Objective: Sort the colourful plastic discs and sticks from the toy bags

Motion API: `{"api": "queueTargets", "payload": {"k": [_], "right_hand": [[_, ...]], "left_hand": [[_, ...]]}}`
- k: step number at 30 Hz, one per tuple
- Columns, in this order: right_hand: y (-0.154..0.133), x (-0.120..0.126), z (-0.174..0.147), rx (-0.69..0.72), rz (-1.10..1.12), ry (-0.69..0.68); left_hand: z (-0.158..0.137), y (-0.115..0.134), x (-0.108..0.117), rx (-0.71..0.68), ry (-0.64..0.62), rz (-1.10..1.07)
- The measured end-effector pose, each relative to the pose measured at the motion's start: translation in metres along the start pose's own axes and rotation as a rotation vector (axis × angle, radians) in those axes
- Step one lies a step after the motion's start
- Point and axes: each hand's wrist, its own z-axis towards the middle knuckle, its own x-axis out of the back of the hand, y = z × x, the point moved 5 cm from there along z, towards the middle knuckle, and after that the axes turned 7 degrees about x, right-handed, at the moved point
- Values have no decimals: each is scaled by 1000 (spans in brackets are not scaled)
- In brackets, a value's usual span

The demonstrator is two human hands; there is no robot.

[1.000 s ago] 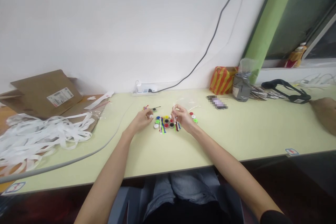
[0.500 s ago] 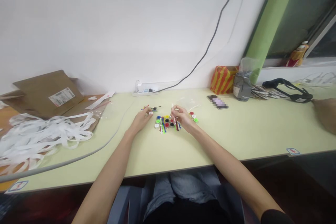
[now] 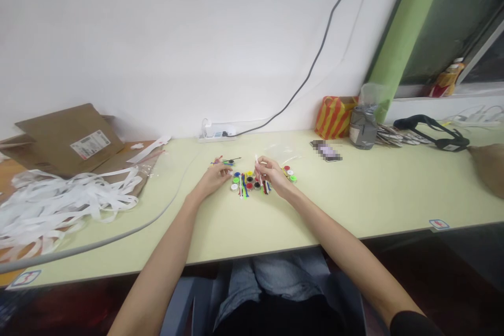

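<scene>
My left hand [image 3: 214, 177] is closed, its fingertips pinching a small white disc [image 3: 230, 172] that is mostly hidden. My right hand [image 3: 272, 172] pinches a thin white plastic stick [image 3: 256, 159], held nearly upright. Between the hands lie several small round discs in different colours, among them a yellow disc [image 3: 249, 173], a green disc [image 3: 235, 180] and a red disc [image 3: 249, 186]. Thin coloured sticks [image 3: 244, 187] lie in a bunch among them. Beyond my left hand is another small pile with a black stick [image 3: 235, 159]. A white disc [image 3: 290, 172] sits right of my right hand.
A phone [image 3: 326, 150] lies to the right, before a striped bag [image 3: 334, 118] and a grey pouch [image 3: 363, 126]. White ribbon [image 3: 74, 199] and a cardboard box [image 3: 74, 136] are at left. A power strip [image 3: 217, 132] stands by the wall; a grey cable [image 3: 129, 232] crosses the table.
My left fingers have turned inward with the white disc, which now shows less. My right hand keeps the white stick in almost the same place. The view has shifted slightly.
</scene>
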Motion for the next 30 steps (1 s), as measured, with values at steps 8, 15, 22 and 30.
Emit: {"api": "queueTargets", "payload": {"k": [8,15,22,30], "right_hand": [[3,2,0,-13,-43,10],[2,6,1,22,-90,92],[1,1,1,74,-169,58],[3,6,2,101,-179,107]], "left_hand": [[-2,-3,-1,31,-47,3],[-6,23,15,-17,114,-9],[-17,87,-15,-158,-4,-72],[-10,40,15,57,202,209]]}}
